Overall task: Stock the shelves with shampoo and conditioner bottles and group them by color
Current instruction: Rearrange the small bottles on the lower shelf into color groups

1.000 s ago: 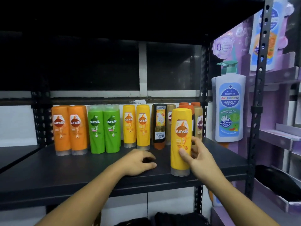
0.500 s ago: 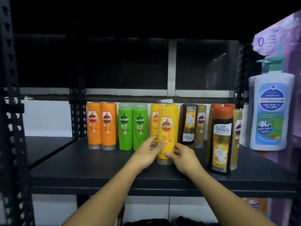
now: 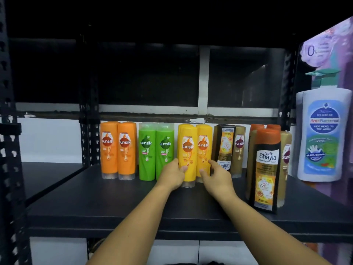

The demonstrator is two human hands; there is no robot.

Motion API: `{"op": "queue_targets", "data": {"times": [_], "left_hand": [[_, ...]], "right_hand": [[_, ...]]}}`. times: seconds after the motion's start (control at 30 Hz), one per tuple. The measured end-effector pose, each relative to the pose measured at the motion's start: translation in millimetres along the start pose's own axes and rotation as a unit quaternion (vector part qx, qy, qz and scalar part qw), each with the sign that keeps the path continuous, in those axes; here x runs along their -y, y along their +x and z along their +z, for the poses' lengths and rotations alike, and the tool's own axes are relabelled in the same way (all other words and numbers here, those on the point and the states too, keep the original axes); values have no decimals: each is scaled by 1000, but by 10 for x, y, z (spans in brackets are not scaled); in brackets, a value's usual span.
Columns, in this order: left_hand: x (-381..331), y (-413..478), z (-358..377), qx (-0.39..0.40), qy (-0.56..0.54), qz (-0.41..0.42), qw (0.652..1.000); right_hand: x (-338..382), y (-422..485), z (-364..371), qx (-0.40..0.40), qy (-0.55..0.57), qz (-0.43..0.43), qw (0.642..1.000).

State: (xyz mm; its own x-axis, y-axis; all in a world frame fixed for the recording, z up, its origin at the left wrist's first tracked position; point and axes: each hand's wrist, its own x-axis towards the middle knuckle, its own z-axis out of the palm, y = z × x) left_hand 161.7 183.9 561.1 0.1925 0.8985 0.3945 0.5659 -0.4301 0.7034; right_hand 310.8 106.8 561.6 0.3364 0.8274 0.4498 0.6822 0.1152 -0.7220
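Note:
On the dark shelf [image 3: 114,203] stands a row of bottles: two orange ones [image 3: 117,150], two green ones [image 3: 155,150], then yellow ones. My left hand [image 3: 172,175] grips the front yellow bottle [image 3: 188,150], which stands upright on the shelf, just ahead of another yellow bottle behind it. A further yellow bottle [image 3: 205,144] stands to its right. My right hand [image 3: 217,175] is beside that bottle's base with fingers spread, its thumb touching the yellow bottles.
Right of the yellow group stand an upside-down black bottle [image 3: 224,148] and a gold bottle [image 3: 238,150]. Nearer the front right is a black Safi Shayla bottle [image 3: 266,169] with gold ones behind. A large white pump bottle [image 3: 322,134] stands at far right.
The yellow bottle went from the shelf's front right to the yellow group, pushed back against the row. My left hand took hold of it; my right hand let go and opened.

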Motion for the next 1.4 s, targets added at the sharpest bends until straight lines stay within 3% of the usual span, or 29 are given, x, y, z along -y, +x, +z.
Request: {"op": "queue_targets", "data": {"times": [0.17,0.33,0.57,1.03,1.4], "left_hand": [[44,15,135,-46,27,16,998],[148,40,160,-36,-2,72,997],[195,136,201,-105,67,93,988],[64,88,195,-104,212,35,971],[98,146,166,-114,227,38,966]], "right_hand": [[66,150,149,-38,20,3,999],[5,280,224,-48,9,10,999],[-131,391,331,-69,-9,4,998],[-134,393,377,-56,-52,6,997],[-197,394,385,-38,-66,-13,997]]}}
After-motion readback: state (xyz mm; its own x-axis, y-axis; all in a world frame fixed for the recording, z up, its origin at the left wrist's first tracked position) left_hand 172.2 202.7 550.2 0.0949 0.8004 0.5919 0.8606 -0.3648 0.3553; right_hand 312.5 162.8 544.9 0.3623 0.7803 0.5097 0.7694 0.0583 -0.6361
